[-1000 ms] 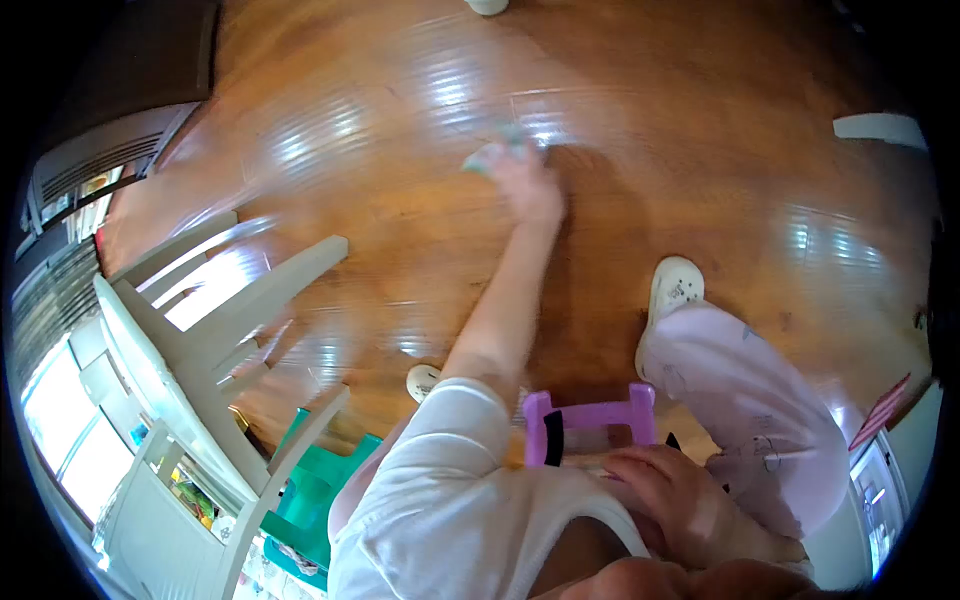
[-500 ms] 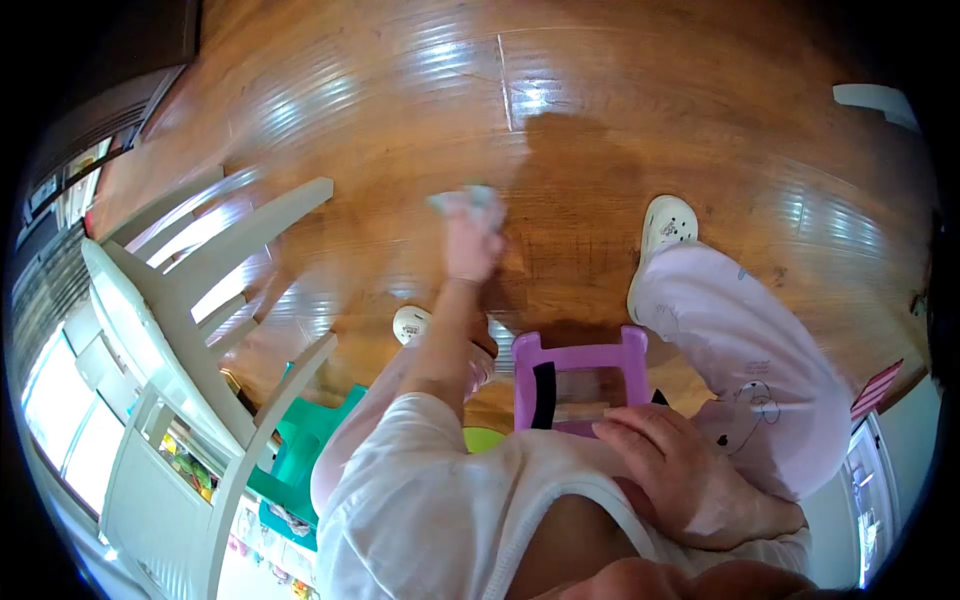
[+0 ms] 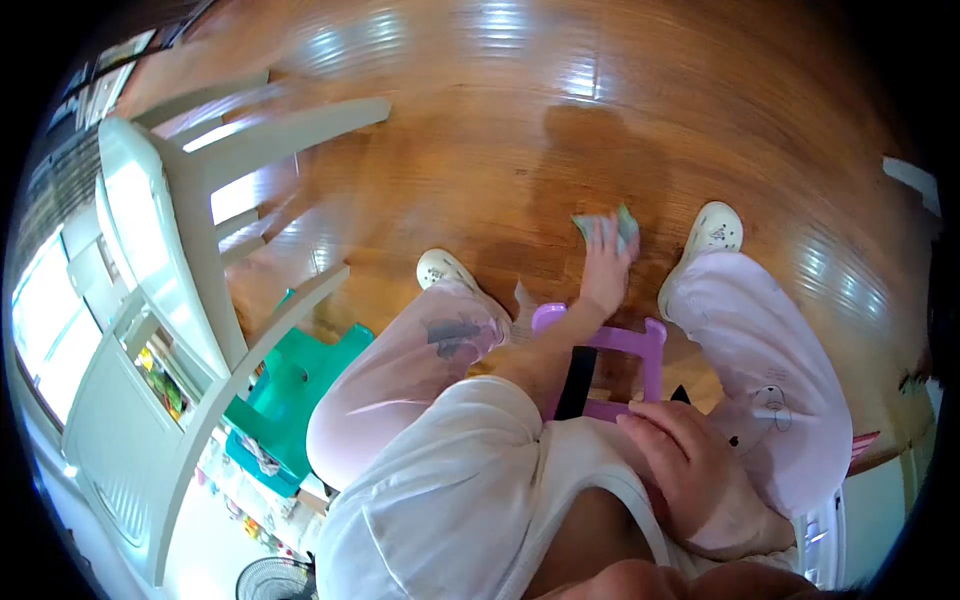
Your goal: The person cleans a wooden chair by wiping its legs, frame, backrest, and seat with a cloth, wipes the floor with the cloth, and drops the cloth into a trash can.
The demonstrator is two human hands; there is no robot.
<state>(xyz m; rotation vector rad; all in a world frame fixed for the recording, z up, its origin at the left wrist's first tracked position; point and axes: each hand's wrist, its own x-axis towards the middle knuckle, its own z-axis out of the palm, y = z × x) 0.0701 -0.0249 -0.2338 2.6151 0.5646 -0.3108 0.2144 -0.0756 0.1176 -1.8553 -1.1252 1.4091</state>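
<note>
On the wooden floor (image 3: 480, 190), a small light green and white cloth (image 3: 627, 228) lies beneath my left hand (image 3: 606, 268). The fingers press down on it, and the arm reaches forward between my legs. My right hand (image 3: 690, 465) rests on my lap, holding nothing, with its fingers laid close together over the leg. Just ahead of those fingers is a purple plastic stool (image 3: 652, 365), between my legs and partly hidden by my left forearm. A black strap (image 3: 577, 383) hangs across its frame.
A white chair (image 3: 195, 235) stands on the left, its legs reaching over the floor. Beside it is a green plastic stool (image 3: 310, 375). My feet wear white clogs (image 3: 718, 228) on either side. A fan (image 3: 275, 580) shows at the bottom left.
My left hand has moved to the right with the cloth, from near the left clog to in front of the purple stool. My right hand stays on my lap. The view has shifted a little.
</note>
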